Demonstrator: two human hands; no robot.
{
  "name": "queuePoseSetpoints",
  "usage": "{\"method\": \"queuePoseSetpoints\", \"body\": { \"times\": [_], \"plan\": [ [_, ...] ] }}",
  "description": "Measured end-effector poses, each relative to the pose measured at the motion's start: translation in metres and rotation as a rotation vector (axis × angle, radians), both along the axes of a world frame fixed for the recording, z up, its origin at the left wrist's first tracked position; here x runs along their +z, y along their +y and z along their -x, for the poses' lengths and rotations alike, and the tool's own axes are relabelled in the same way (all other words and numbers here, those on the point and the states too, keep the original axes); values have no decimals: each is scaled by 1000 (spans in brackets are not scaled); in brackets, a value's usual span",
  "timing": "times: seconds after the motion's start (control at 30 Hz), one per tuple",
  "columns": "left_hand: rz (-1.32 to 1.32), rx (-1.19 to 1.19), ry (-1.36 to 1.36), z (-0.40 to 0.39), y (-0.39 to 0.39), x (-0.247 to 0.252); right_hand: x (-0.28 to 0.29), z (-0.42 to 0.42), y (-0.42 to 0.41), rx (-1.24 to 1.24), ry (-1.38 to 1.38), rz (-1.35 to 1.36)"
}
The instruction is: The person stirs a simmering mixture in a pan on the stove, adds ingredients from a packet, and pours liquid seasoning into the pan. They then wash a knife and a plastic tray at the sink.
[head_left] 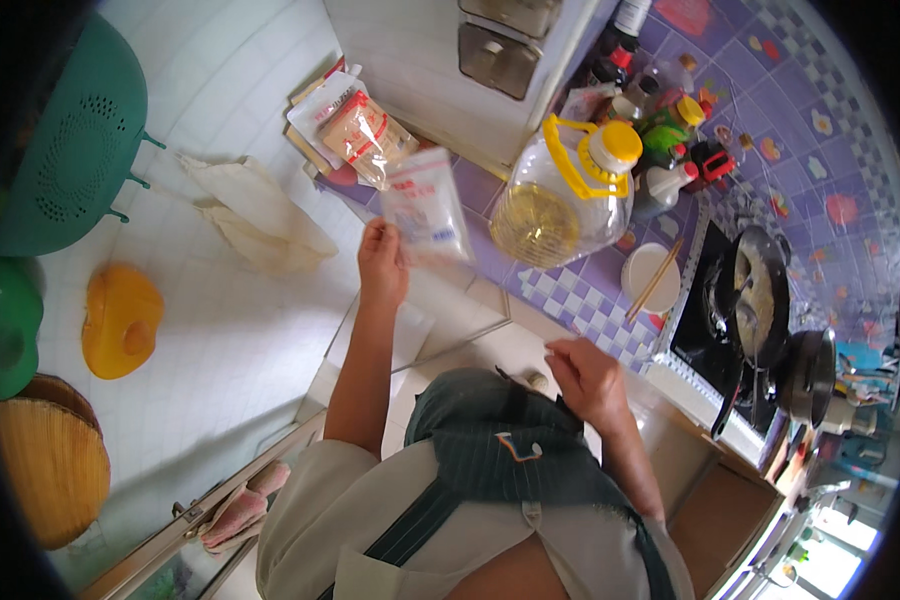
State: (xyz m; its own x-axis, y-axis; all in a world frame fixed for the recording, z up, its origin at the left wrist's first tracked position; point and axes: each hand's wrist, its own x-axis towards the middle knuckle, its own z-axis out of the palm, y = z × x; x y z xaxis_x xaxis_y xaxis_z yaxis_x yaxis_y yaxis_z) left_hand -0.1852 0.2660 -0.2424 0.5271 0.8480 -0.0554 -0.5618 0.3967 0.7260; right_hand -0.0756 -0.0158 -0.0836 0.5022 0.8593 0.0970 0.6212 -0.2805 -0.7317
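My left hand (pixel 383 259) grips the lower left edge of a clear plastic bag (pixel 427 206) printed with red writing; white contents show through it. Just beyond the bag, an orange and clear food packet (pixel 364 135) leans with a white pouch (pixel 321 112) against the wall. My right hand (pixel 586 379) is loosely curled near the counter's edge, in front of my apron (pixel 495 450); whether its fingers hold anything is not plain. A large plastic oil jug (pixel 551 217) with a yellow cap and handle stands on the purple tiled counter between the two hands.
A white bowl (pixel 645 281) with chopsticks (pixel 654 283) across it sits beside the hob. A wok (pixel 757 292) of food with a ladle and a dark pot (pixel 808 375) stand there. Several bottles (pixel 660 187) crowd the back. A green colander (pixel 90 142) hangs at the left wall.
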Motion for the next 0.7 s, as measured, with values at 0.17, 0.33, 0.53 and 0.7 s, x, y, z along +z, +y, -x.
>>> {"method": "queuePoseSetpoints", "body": {
  "times": [0.17, 0.33, 0.53, 0.7],
  "plan": [
    [374, -739, -244, -8, -100, 79, -7, -15, 17, -107, 344, -433],
    [653, -1217, -631, -52, -183, 91, -5, -39, -12, -133, 998, -642],
    [52, -913, -56, -79, -254, 126, 22, -69, -88, -377, 973, -866],
    [-204, -866, -108, -117, -308, 137, 24, -83, -147, -472, 911, -983]
  ]
}}
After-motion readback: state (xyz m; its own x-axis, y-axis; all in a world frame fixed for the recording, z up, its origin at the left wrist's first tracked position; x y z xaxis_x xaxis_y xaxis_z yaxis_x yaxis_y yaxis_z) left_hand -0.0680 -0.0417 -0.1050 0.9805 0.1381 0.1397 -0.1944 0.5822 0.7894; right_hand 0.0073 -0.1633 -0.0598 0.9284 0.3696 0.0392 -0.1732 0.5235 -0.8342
